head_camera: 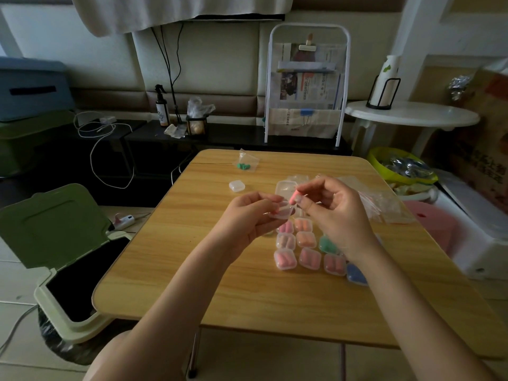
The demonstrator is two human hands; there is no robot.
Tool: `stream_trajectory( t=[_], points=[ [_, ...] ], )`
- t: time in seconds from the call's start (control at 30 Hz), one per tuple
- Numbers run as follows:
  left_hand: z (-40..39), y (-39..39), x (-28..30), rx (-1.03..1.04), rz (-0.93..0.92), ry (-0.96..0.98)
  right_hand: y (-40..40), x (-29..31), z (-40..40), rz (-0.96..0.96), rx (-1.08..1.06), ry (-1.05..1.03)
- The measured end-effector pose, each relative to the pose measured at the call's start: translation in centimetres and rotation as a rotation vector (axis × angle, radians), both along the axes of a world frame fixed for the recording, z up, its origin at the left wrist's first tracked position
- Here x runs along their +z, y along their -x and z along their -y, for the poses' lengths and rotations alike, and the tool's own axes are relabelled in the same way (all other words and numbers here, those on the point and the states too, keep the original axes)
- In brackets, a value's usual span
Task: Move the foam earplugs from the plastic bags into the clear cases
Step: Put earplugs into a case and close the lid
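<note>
A: Where is the pink earplug (293, 196) found at this moment?

B: It is pinched between the fingertips of the right hand (334, 215), above the table (192, 270), just beside the open clear case (281, 211). That case is held by the left hand (248, 218), with the fingers curled round its edge.

A: How should the step be done well?

B: The case is best kept level and steady, with its mouth turned toward the plug. The foam should probably be pressed in by its narrow end, so that it is not caught on the rim. After that the lid can be snapped closed. If the plug is squeezed too strongly, it may spring out again when it is released.

A: And how are the hands posed?

B: Both are raised over the middle of the table and brought close together, the forearms coming in from the near edge. The right wrist is bent a little downward toward the case.

A: What lies around?

B: Under the hands the filled cases (286, 259) are set in rows, holding pink, orange, green and blue plugs. One closed empty case (237, 186) is seen further away, a bag of green earplugs (245, 163) near the far edge, and emptied plastic bags (384, 203) to the right.
</note>
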State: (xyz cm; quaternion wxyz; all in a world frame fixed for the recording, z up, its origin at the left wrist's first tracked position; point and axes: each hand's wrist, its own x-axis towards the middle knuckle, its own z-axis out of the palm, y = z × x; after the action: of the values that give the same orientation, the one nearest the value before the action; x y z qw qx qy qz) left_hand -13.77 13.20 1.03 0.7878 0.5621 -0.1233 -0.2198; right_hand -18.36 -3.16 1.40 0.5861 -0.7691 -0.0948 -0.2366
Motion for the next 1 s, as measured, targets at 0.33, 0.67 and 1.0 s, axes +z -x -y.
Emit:
stream_trajectory(
  t=[0.33, 0.67, 1.0],
  points=[
    [-0.2, 0.2, 0.0, 0.014, 0.068, -0.057, 0.1, -0.5, -0.5, 0.129, -0.030, 0.473],
    [-0.4, 0.1, 0.0, -0.004, 0.075, 0.008, 0.0, -0.6, -0.7, 0.156, -0.113, 0.507],
    [-0.3, 0.2, 0.1, -0.010, 0.053, 0.006, 0.4, 0.0, -0.9, 0.089, -0.117, 0.308]
  ],
)
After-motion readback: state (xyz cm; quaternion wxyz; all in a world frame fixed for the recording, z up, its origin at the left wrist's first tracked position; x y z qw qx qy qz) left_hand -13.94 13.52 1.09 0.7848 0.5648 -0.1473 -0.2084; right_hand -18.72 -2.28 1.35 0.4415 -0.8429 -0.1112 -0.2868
